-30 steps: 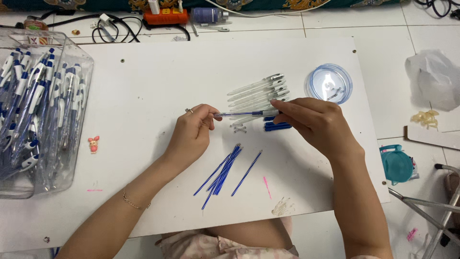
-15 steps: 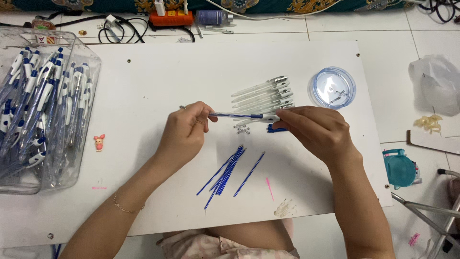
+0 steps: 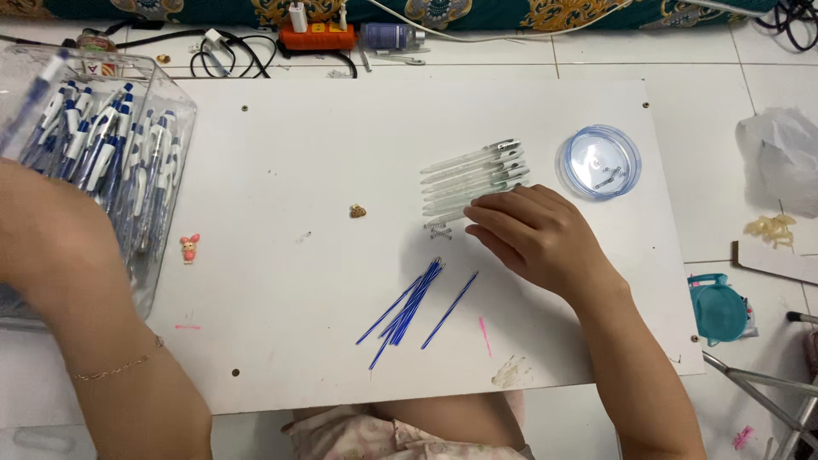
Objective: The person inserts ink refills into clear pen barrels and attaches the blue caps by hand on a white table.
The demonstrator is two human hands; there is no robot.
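My left hand has swung to the frame's left edge beside the clear container, which is full of blue and white pens. Its fingers are cut off by the edge. A blurred blue and white pen sticks up from it over the container. My right hand lies flat on the white board, fingertips on the lowest of several clear pen barrels. A bundle of blue refills and one loose refill lie just left of that hand.
A round clear lid with small parts sits right of the barrels. A pink figurine and a brown bit lie on the board. An orange power strip and cables are behind it; a teal object and plastic bag lie right.
Both hands were together at the board's middle on one pen. My left hand has since swung left to the container with the pen, and my right hand has dropped onto the barrels.
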